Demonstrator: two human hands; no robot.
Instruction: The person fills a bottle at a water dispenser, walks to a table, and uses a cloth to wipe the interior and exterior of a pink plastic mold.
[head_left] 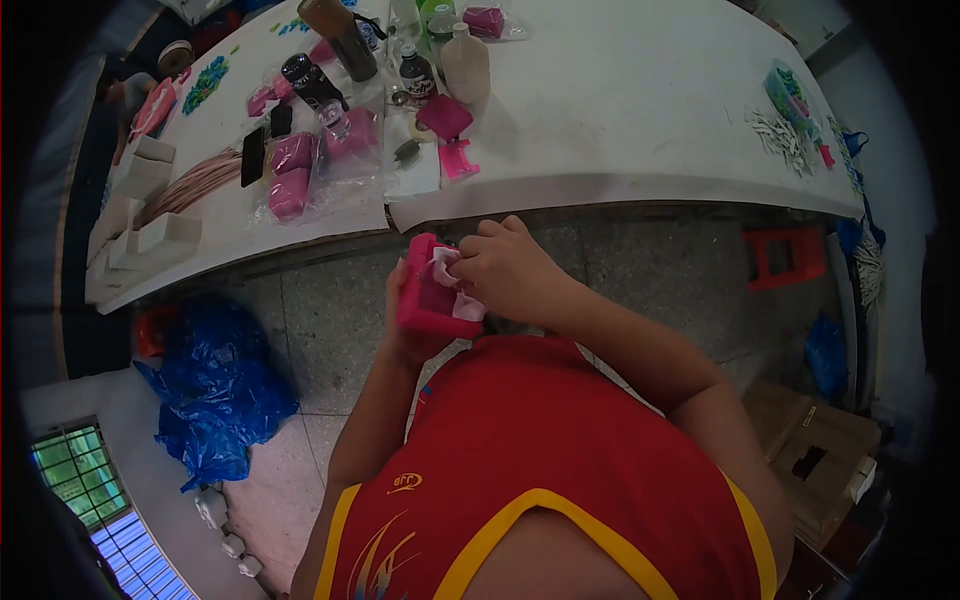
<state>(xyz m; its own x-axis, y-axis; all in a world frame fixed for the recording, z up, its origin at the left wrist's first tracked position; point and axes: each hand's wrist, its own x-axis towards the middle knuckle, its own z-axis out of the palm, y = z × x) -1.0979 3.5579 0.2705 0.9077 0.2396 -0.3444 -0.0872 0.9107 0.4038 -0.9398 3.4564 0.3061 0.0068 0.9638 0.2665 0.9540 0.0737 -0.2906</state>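
A bright pink box-shaped piece (425, 310) is held in front of my chest, just off the table's near edge. My left hand (402, 325) grips it from the left side and below. White, crumpled, thin material (467, 305) lies along its right side and inside its opening. My right hand (500, 265) is at the upper right of the piece, its fingers bent and closed against the white material; the fingertips are partly hidden. On the table beyond lie a flat pink piece (459, 159) and a darker pink piece (445, 117).
The white table (620, 100) holds bottles (466, 65), bagged pink blocks (290, 190), a phone (253, 157), white boxes (168, 235) and a bowl (788, 95). Blue bags (225, 380), a red stool (783, 257) and a carton (810, 440) stand below. Another person's arm (130, 100) shows far left.
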